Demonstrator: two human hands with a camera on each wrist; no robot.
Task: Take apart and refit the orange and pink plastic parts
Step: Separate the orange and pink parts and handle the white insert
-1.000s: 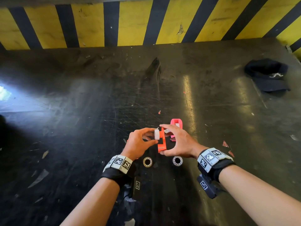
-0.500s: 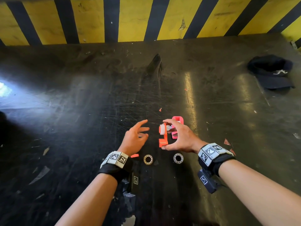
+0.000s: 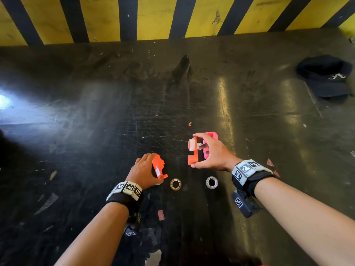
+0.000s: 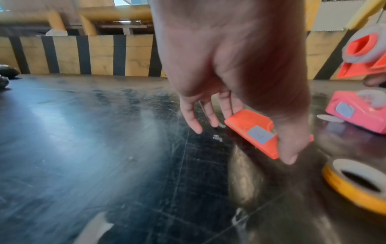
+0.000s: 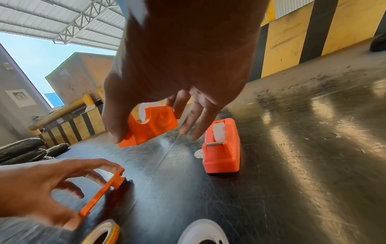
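Note:
My right hand (image 3: 199,150) grips an orange tape-dispenser body (image 3: 192,160) between thumb and fingers, upright above the table, a white hub at its top; the right wrist view shows the same body (image 5: 150,127). My left hand (image 3: 153,168) pinches a flat orange side cover (image 3: 159,167) just over the table, thumb at one end and fingers at the other, as the left wrist view shows on the cover (image 4: 250,132). A pink dispenser (image 3: 211,138) stands on the table behind my right hand, partly hidden by it, and stands whole as the pink dispenser (image 5: 221,147) in the right wrist view.
Two tape rolls lie flat between my wrists, a yellowish roll (image 3: 175,184) and a white roll (image 3: 211,182). A black cap (image 3: 326,75) lies at the far right. A yellow and black striped wall (image 3: 153,16) bounds the dark scratched table (image 3: 96,121).
My left hand let go of the orange body, moved down and left, and picked up the flat orange cover from the table. My right hand kept hold of the body.

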